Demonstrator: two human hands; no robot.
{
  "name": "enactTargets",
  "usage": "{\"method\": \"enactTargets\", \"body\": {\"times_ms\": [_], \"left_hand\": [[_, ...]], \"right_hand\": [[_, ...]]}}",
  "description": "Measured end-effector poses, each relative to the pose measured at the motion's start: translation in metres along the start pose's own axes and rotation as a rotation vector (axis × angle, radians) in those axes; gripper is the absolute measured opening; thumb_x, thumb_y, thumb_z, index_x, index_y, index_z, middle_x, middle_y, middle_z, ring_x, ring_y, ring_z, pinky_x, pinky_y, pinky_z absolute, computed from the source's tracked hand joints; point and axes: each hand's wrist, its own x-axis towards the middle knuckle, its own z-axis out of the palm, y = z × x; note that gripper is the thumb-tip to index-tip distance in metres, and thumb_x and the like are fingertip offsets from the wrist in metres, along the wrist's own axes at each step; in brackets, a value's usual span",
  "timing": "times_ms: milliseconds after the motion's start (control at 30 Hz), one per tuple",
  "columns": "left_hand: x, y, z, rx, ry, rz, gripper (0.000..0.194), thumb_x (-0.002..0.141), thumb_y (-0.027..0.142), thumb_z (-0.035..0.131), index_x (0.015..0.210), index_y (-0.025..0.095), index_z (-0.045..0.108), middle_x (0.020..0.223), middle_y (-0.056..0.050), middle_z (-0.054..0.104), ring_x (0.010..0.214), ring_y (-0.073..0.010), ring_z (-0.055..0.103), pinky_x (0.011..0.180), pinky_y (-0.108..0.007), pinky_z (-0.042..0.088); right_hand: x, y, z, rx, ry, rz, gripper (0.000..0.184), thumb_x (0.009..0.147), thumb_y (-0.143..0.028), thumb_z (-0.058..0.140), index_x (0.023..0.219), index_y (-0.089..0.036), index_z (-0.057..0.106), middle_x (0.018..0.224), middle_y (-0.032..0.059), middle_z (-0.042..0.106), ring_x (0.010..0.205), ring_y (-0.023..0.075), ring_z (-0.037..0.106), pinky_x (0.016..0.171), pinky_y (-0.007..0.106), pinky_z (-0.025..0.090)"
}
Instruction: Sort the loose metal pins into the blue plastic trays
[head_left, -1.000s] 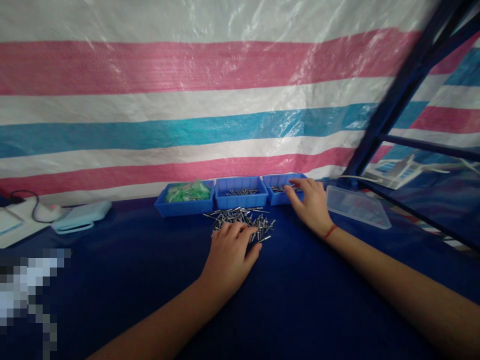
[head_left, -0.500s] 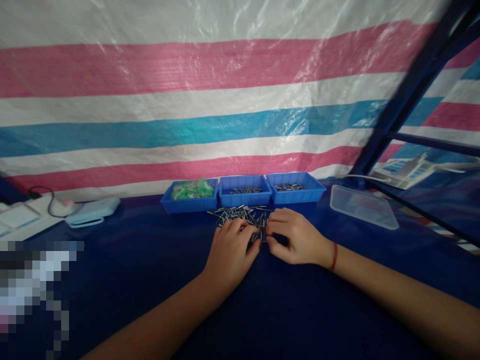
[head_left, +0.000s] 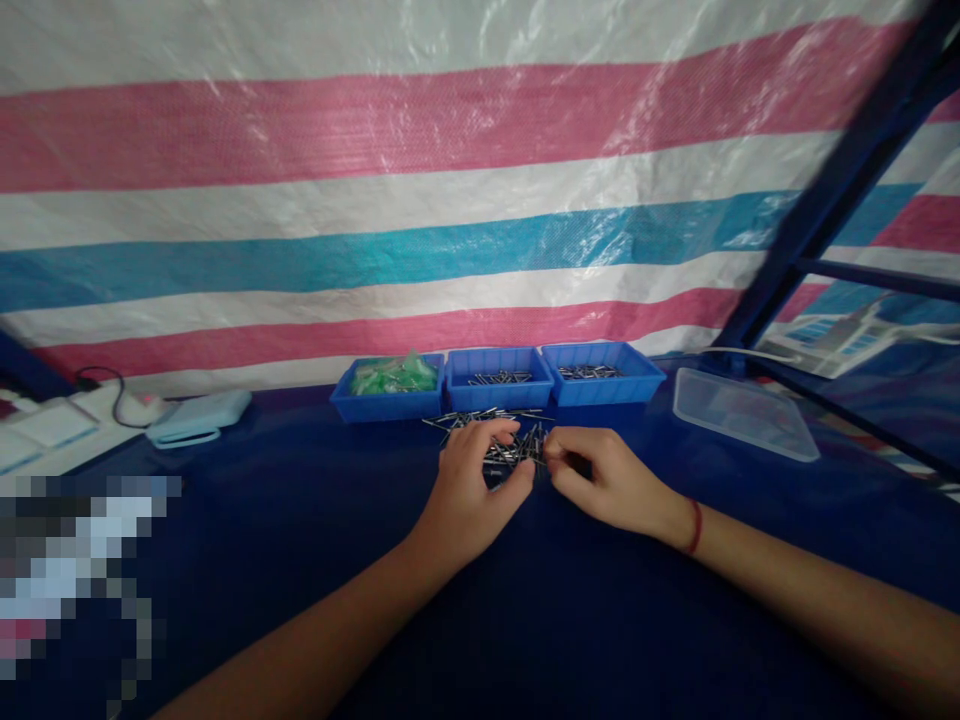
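Observation:
A loose pile of thin, shiny metal pins [head_left: 517, 446] lies on the dark blue table [head_left: 480, 620]; their exact kind is too small to tell. My left hand [head_left: 472, 490] rests at the pile's left and near side, thumb and fingers apart, with pins showing in the gap. At the right edge of the pile is my right hand [head_left: 607, 475], its fingers curled in and the thumb drawn up to them. Whatever those fingertips may hold is hidden. A dark red cord circles the right wrist.
Behind the pile stand three blue bins: the left bin [head_left: 390, 405] holds green plastic bags, the middle bin [head_left: 501, 392] and right bin [head_left: 607, 388] hold metal pins. A clear plastic lid [head_left: 742, 412] lies right; a light-blue case [head_left: 201, 416] and a power strip [head_left: 75, 430] lie left.
My left thumb and fingers have spread wider apart over the pile. My right hand stays curled at the pile's right edge. The whole view has shifted slightly.

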Motion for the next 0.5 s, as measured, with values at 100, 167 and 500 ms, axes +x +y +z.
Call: {"method": "enactTargets", "body": {"times_ms": [100, 167, 500], "left_hand": [[0.0009, 0.0002, -0.0012, -0.093, -0.031, 0.008, 0.022, 0.076, 0.021, 0.062, 0.098, 0.019, 0.058, 0.093, -0.004, 0.063, 0.089, -0.019, 0.058, 0.084, -0.036, 0.044], [0.0015, 0.0003, -0.0016, -0.142, -0.086, 0.01, 0.013, 0.079, 0.021, 0.06, 0.092, 0.019, 0.061, 0.09, -0.003, 0.064, 0.087, -0.018, 0.059, 0.082, -0.034, 0.046], [0.0025, 0.0007, -0.0041, -0.168, -0.041, 0.062, 0.006, 0.083, 0.019, 0.057, 0.083, 0.018, 0.063, 0.079, 0.0, 0.063, 0.074, -0.0128, 0.059, 0.071, -0.025, 0.045]], "right_hand": [[-0.0008, -0.0044, 0.0034, 0.247, 0.047, 0.093, 0.02, 0.085, -0.02, 0.042, 0.065, -0.019, 0.044, 0.061, -0.003, 0.045, 0.057, 0.0096, 0.042, 0.052, 0.022, 0.036], [-0.0012, -0.0066, 0.0054, 0.319, 0.049, 0.115, 0.021, 0.088, -0.025, 0.043, 0.069, -0.018, 0.048, 0.065, -0.002, 0.047, 0.06, 0.01, 0.044, 0.056, 0.022, 0.038], [-0.0024, -0.0078, 0.0066, 0.383, -0.039, 0.132, 0.023, 0.092, -0.031, 0.041, 0.077, -0.017, 0.053, 0.068, -0.0009, 0.051, 0.062, 0.01, 0.047, 0.057, 0.022, 0.04]]}}
